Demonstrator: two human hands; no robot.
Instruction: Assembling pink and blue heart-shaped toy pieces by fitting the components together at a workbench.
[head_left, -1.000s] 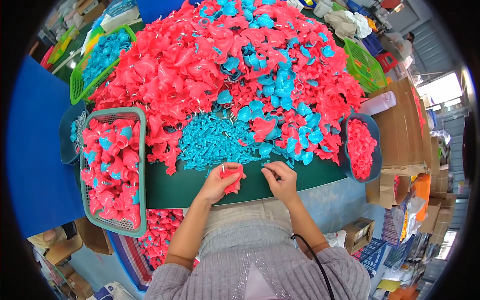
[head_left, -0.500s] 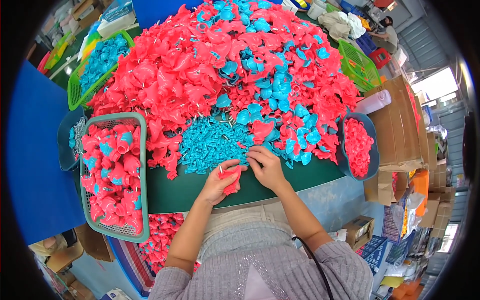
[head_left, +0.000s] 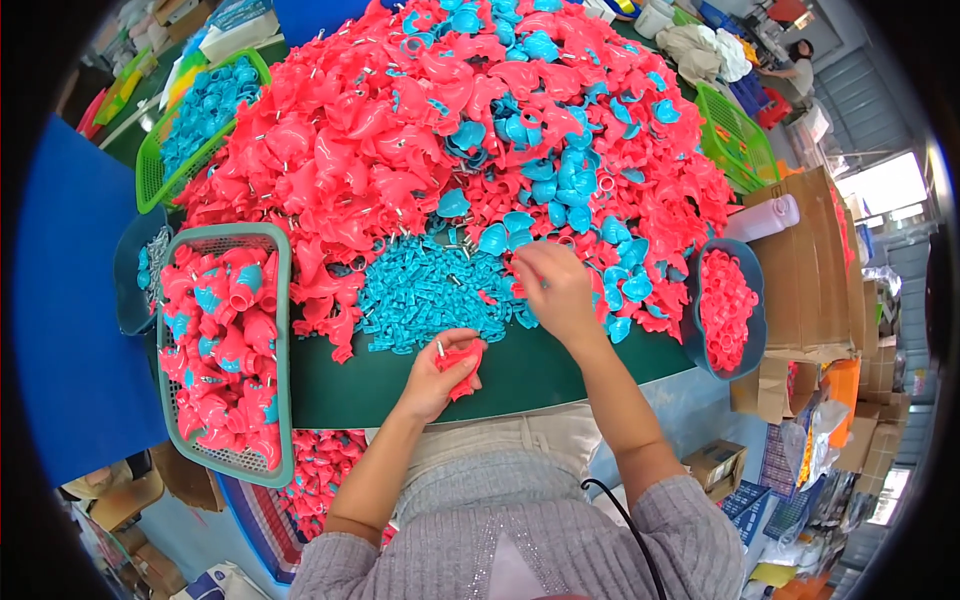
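Note:
My left hand is closed around a pink plastic shell part, with a small metal pin sticking up by the fingers. It hovers above the green tabletop near the front edge. My right hand is over the right side of the heap of small blue plastic pieces. Its fingers are drawn together beside the blue cup-shaped parts; whatever they hold is hidden. Behind both hands rises a big mound of pink plastic shells mixed with blue ones.
At left stands a grey-green basket of pink-and-blue assembled pieces, beside a dark bin with metal pins. A green basket holds blue parts. On the right are a dark bin of small pink parts, a pale bottle and a cardboard box.
My right hand has moved away from the left, up and to the right onto the pile. The left hand still holds the pink shell part, slightly lower.

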